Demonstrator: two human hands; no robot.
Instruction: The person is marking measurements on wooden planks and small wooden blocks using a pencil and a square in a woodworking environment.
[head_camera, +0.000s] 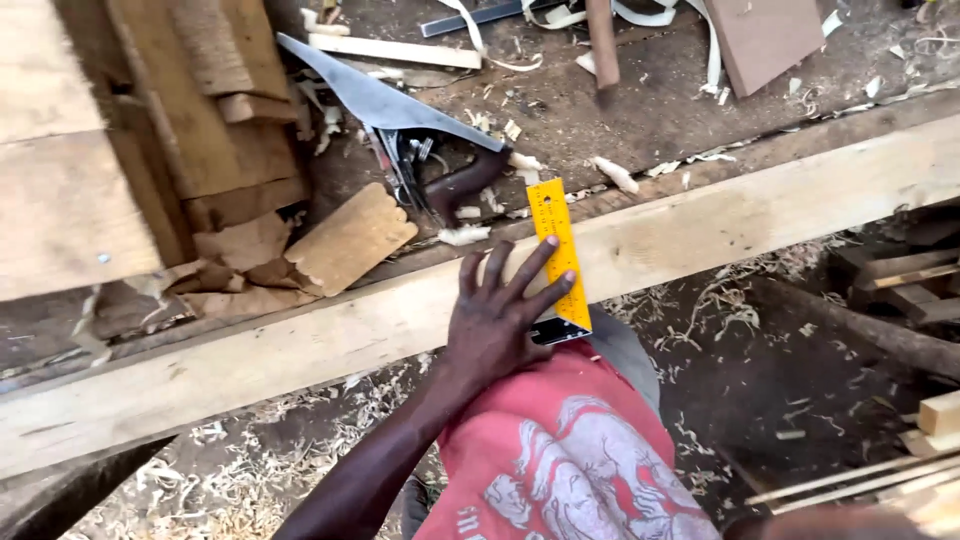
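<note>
A single head-worn camera looks steeply down, close above the long plank (700, 235) and workbench (620, 110).

Your left hand (495, 320) lies palm down with the fingers (535, 262) spread and stretched forward, flat and pressing rather than gripping. The wrist is straight, and your bare forearm runs back and down toward the bottom left. Your right hand is out of sight apart from a blur at the bottom right edge.
</note>
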